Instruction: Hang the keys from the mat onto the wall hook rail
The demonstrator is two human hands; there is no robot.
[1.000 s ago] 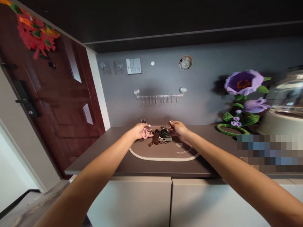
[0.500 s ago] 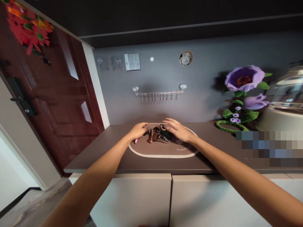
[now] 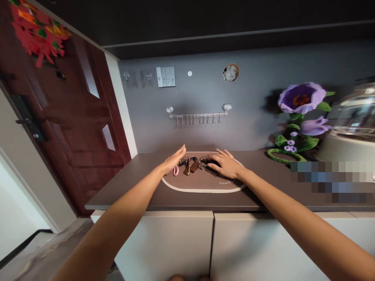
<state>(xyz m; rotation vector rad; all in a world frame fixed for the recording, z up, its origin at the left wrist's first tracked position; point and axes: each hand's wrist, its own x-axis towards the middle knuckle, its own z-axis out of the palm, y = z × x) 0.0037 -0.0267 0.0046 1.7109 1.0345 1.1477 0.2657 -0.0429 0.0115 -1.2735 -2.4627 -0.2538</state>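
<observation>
A brown oval mat (image 3: 193, 184) with a pale rim lies on the dark counter. Several bunches of keys sit in a row across it, among them a brass-coloured piece (image 3: 187, 168) and a brown fob (image 3: 194, 167). At the left end of the row my left hand (image 3: 173, 160) is open, fingers straight and together, beside a pink loop (image 3: 175, 171). My right hand (image 3: 226, 164) spreads its fingers over the right end of the keys and partly hides them. Whether its fingertips touch them I cannot tell.
A clear hook rail (image 3: 199, 115) with several hooks is fixed to the grey wall above the mat. Purple artificial flowers (image 3: 301, 99) and a lamp-like glass object (image 3: 354, 117) stand on the right. A dark red door (image 3: 79, 140) is at the left. An overhead cabinet (image 3: 205, 23) hangs above.
My left hand has straightened, its fingertips rising, and the pink loop now shows beside it. My right hand has shifted slightly right and lowered over the right-hand keys.
</observation>
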